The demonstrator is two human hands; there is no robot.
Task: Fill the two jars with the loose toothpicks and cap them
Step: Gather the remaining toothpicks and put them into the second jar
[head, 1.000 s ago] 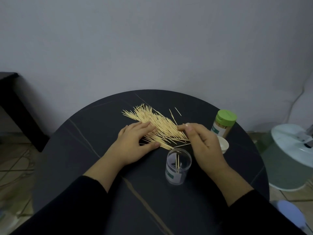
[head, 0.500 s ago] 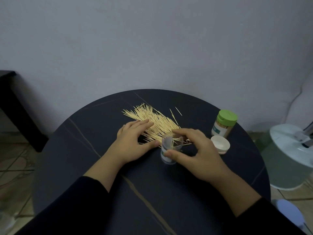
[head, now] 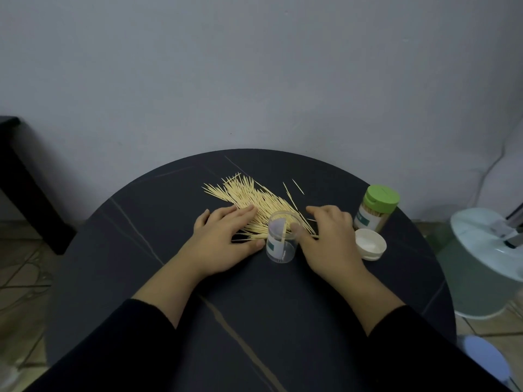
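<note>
Head view: clear uncapped jar (head: 280,246), few toothpicks (head: 283,233) inside, between flat left hand (head: 223,241) and relaxed right hand (head: 331,241)

The left sleeve (head: 119,352) and right sleeve (head: 430,352) are long and black (plain, matte fabric), ending partway up the forearms; the left hand (head: 223,241) and right hand (head: 331,244) are bare.

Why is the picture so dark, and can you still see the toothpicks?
Head view: the light is dim, so the black table and dark sleeves nearly blend; the pale toothpicks stand out clearly; the clear jar looks faint; the wide lens bends the picture's edges.
</note>
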